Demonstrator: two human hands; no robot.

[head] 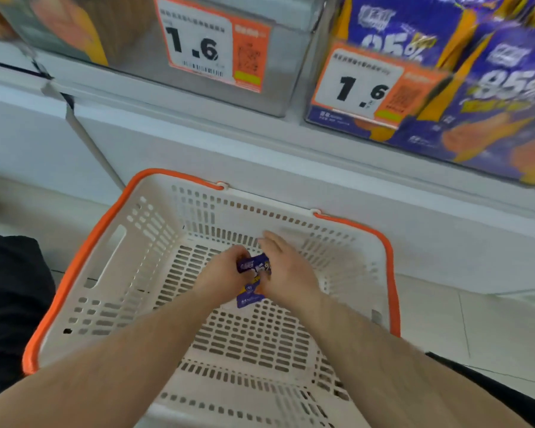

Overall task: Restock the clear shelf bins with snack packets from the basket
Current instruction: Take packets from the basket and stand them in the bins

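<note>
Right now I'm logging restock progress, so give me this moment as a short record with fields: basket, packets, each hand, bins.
basket: white slotted basket with orange handles, on the floor below the shelf; apart from the purple packets, the visible floor looks bare
packets: small purple packets, between both hands
left hand: left hand grips the packets
right hand: right hand on the packets; grip unclear
middle bin: clear bin, looks empty, tag 1.6
right bin: right bin, full of purple packs
</note>
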